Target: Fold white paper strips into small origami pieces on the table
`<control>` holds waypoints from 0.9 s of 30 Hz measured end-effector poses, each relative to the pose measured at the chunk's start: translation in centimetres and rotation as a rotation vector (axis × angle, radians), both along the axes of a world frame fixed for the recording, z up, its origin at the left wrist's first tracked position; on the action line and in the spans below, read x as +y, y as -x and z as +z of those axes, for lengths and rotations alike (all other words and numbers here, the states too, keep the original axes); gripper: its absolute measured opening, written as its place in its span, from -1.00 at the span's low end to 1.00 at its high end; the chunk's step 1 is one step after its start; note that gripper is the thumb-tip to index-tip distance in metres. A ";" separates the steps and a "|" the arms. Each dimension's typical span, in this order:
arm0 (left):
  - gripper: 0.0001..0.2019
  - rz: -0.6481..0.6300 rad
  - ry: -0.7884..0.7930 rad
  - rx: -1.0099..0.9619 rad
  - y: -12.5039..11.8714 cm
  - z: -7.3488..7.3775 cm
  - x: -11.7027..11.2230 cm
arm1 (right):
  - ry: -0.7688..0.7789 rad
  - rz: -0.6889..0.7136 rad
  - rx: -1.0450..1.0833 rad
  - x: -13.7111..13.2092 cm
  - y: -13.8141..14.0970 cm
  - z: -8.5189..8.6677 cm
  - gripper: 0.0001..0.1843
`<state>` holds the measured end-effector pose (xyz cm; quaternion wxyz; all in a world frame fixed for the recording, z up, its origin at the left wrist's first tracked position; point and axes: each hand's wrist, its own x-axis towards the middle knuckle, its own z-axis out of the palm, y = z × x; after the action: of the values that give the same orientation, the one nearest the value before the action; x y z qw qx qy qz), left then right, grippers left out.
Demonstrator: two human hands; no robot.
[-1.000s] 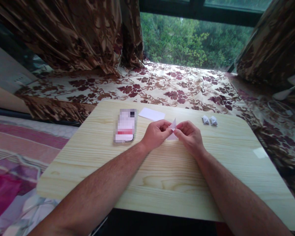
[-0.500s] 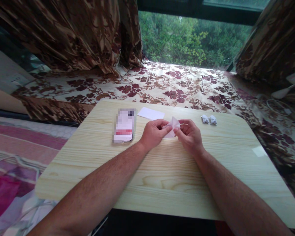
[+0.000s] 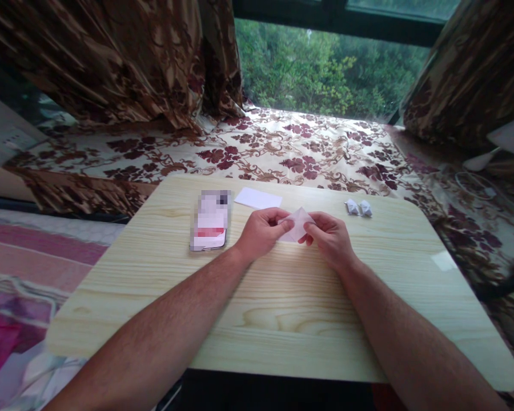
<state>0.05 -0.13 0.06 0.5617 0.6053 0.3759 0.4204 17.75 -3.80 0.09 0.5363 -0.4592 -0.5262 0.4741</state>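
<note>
A small piece of folded white paper (image 3: 298,224), roughly diamond-shaped, is held just above the table between both hands. My left hand (image 3: 263,231) pinches its left side, thumb on top. On the opposite side my right hand (image 3: 329,235) grips the paper between thumb and fingers; some of its fingers curl underneath. Parts of the paper's edges are hidden behind the fingers. Beyond the left hand lies a flat stack of white paper (image 3: 257,198). Two small folded white paper shapes (image 3: 358,208) sit side by side past the right hand.
A phone (image 3: 209,221), partly pixelated, lies on the wood-grain table (image 3: 300,319) left of my hands. Behind the table is a ledge covered in floral cloth (image 3: 300,162), below a window with curtains (image 3: 163,63). A striped bed (image 3: 38,240) borders the table's left side.
The paper's upright, creased flaps now lie flatter, giving a diamond outline. My right-hand fingers have shifted under its right side. The whole view has moved slightly.
</note>
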 end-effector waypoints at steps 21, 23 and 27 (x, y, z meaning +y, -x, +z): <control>-0.87 0.023 0.017 -0.069 0.7 0.0 0.4 | 0.009 0.104 0.188 0.2 -0.8 -0.5 -0.83; -0.88 0.022 0.010 -0.066 0.7 0.0 0.4 | 0.013 0.104 0.195 0.1 -0.8 -0.5 -0.81; -0.88 0.043 0.002 -0.039 0.4 0.3 0.1 | 0.014 0.119 0.153 0.0 -1.0 -0.5 -0.81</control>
<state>-0.38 -0.01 0.33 0.5605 0.5882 0.3781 0.4437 18.72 -3.83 -0.38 0.5428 -0.3932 -0.5067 0.5423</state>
